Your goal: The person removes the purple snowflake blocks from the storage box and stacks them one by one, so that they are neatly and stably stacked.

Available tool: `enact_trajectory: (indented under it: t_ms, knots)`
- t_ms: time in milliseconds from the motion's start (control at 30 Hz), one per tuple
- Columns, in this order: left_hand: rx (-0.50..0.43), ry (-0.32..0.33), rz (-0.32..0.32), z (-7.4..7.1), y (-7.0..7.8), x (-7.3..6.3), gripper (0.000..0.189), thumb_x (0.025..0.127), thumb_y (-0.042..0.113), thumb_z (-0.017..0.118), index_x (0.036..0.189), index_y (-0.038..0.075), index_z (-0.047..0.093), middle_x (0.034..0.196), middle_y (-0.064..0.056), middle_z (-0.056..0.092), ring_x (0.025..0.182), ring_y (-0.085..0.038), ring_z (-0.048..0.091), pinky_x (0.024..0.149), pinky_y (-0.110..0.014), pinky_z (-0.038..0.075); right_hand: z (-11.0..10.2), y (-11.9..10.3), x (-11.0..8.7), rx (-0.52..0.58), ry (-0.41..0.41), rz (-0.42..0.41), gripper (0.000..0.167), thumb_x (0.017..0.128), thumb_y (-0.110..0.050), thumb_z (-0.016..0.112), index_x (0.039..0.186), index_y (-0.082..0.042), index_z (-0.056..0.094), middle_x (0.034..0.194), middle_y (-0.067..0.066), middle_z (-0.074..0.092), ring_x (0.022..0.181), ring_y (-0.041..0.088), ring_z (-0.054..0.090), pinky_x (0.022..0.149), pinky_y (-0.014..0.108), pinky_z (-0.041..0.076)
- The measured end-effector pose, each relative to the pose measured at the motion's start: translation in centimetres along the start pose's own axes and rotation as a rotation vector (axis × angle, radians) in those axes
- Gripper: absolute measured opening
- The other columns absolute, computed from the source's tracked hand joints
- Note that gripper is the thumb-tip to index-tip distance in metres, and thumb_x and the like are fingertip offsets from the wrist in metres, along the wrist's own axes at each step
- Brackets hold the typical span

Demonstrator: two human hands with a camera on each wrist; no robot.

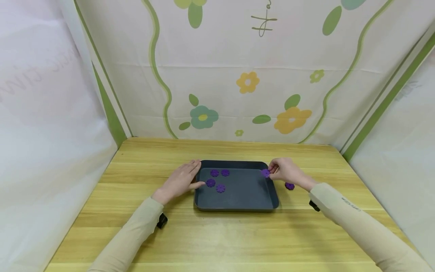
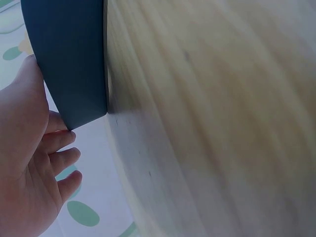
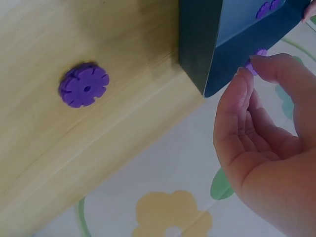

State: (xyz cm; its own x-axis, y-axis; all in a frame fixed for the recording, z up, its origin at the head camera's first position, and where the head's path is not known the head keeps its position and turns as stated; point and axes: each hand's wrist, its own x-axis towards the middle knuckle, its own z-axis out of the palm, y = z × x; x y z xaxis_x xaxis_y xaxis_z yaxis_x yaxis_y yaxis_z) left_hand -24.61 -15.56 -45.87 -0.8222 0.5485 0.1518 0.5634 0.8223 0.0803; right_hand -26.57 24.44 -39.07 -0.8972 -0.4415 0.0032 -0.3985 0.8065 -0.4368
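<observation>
A dark grey rectangular tray (image 1: 238, 208) lies on the wooden table. Spread over its left half are several purple flower-shaped discs (image 1: 220, 188) with notched rims. My left hand (image 1: 181, 177) rests along the tray's left edge, fingers fairly straight and thumb reaching over the rim; the left wrist view has the fingertips around a tray corner. Between thumb and index finger, my right hand (image 1: 286, 170) pinches another purple disc (image 1: 265, 173) over the tray's right end, near the far corner. Fingers partly cover that disc in the right wrist view.
Right of the tray, under the right forearm, more purple discs (image 3: 85, 85) lie on the table, one seemingly stacked on another. A white flower-printed cloth (image 1: 217, 87) rises behind the table (image 1: 234, 241), with white cloth walls on both sides.
</observation>
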Motion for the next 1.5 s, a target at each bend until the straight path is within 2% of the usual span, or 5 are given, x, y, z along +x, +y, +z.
enact_trajectory:
  t_ms: [667,967,1200,1500]
  knots:
    - [-0.005,0.002,-0.002,-0.4,0.0,0.0,0.081,0.097,0.055,0.054,0.153,0.000,0.035,0.158,-0.018,0.037,0.147,-0.034,0.038,0.119,-0.049,0.036,-1.1,3.3,-2.2,-0.012,0.027,0.087,0.012,0.080,-0.006,0.075,0.088,0.001,0.068,0.081,0.010,0.070,0.071,0.013,0.063,0.063,0.021,0.052]
    - [-0.010,0.031,0.019,-0.6,0.1,0.0,0.080,0.096,0.052,0.057,0.151,-0.003,0.038,0.156,-0.020,0.040,0.144,-0.036,0.041,0.117,-0.051,0.039,-1.0,4.9,-3.4,0.001,0.005,0.157,0.015,0.082,-0.008,0.077,0.090,0.002,0.068,0.081,0.011,0.069,0.072,0.014,0.062,0.062,0.023,0.052]
    - [-0.014,0.030,0.018,-0.6,0.2,0.0,0.079,0.096,0.051,0.058,0.150,-0.003,0.038,0.156,-0.020,0.041,0.144,-0.035,0.041,0.117,-0.050,0.039,-0.7,6.3,-4.0,-0.012,0.012,0.168,0.015,0.082,-0.009,0.076,0.090,0.002,0.070,0.081,0.008,0.070,0.072,0.012,0.061,0.062,0.022,0.051]
    - [-0.007,0.017,0.017,-0.6,0.3,0.0,0.080,0.096,0.052,0.057,0.151,-0.003,0.037,0.156,-0.020,0.040,0.145,-0.035,0.040,0.118,-0.050,0.038,-0.1,7.2,-4.8,0.012,-0.038,0.226,0.016,0.083,-0.010,0.076,0.093,0.001,0.069,0.083,0.008,0.068,0.073,0.013,0.059,0.062,0.023,0.050]
